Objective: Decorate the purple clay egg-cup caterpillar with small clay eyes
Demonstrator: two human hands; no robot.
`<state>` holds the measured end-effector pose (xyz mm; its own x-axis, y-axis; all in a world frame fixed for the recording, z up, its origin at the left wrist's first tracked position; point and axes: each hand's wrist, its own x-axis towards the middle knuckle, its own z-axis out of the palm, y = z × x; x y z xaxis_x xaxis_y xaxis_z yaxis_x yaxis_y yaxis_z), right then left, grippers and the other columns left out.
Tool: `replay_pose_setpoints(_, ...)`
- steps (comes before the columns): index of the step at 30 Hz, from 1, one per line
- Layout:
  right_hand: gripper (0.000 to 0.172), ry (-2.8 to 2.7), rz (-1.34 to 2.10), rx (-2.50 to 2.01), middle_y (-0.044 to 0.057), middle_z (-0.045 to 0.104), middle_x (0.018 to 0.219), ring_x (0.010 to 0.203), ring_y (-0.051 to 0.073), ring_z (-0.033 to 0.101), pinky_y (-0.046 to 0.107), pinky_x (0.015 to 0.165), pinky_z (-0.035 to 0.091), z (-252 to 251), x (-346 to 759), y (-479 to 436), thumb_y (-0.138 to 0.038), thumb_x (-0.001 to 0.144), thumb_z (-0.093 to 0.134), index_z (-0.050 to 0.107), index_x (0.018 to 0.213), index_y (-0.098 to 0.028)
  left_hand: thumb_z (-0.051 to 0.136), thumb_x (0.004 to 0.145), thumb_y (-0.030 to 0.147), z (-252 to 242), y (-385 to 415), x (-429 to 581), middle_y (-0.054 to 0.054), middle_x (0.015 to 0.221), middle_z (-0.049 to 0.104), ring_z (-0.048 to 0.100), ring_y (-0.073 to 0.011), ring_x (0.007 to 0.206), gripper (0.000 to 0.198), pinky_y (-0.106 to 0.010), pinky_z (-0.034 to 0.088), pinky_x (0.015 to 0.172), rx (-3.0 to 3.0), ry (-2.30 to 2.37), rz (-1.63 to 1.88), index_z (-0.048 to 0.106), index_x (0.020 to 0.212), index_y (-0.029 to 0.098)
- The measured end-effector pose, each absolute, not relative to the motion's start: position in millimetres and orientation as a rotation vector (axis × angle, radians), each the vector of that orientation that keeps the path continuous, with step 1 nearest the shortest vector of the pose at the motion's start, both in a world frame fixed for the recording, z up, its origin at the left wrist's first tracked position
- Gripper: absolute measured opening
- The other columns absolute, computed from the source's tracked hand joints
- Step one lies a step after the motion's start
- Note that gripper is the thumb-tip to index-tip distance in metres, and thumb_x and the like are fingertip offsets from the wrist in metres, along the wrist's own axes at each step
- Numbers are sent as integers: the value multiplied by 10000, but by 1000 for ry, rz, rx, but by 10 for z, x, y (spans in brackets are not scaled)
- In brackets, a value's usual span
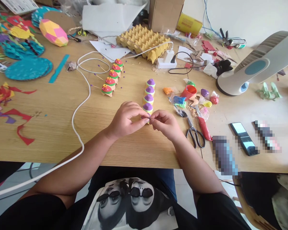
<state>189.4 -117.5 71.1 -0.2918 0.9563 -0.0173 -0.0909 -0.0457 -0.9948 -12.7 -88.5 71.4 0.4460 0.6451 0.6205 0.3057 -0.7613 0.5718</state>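
Note:
My left hand (126, 119) and my right hand (165, 123) meet over the wooden table (62, 127), fingertips pinched together on something small I cannot make out. They touch at the near end of a row of purple-topped egg-carton cups (149, 95). A second row of cups with red and green tops (112, 76) lies further left, with pins stuck beside it.
Black scissors (194, 132) and a red-handled cutter (204, 127) lie right of my hands, by clay lumps (207, 99) and an orange cup (189, 92). A yellow egg tray (141, 40), white cable (80, 105), fan (254, 64), phone (244, 139) and paper crafts (26, 68) surround them.

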Motion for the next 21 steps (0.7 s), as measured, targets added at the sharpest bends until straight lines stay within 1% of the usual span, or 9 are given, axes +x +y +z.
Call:
replay_pose_setpoints(6, 184, -1353, 1449, -1060, -27, 613, 690, 569, 83, 531, 215, 513, 434, 675, 1881, -1160, -326, 791, 750, 652, 845, -180, 721, 886, 251, 697, -886, -127, -2, 877, 789, 685, -180, 845, 43, -370, 484, 881, 2373, 858, 1242, 749, 906, 225)
replay_pose_setpoints(14, 238, -1311, 1495, -1021, -29, 624, 723, 573, 77, 528, 215, 519, 439, 710, 1873, -1167, -368, 786, 786, 644, 849, -187, 724, 886, 262, 714, -876, -113, 3, 831, 781, 687, -170, 803, 45, -356, 496, 847, 2331, 855, 1264, 757, 868, 236)
replay_pose_setpoints(21, 207, -1199, 1597, -1008, -30, 641, 701, 526, 68, 506, 207, 472, 345, 728, 1900, -1180, -335, 798, 781, 657, 872, -187, 726, 884, 258, 721, -885, -114, -18, 841, 778, 691, -172, 818, 58, -348, 536, 843, 2150, 849, 1264, 758, 848, 226)
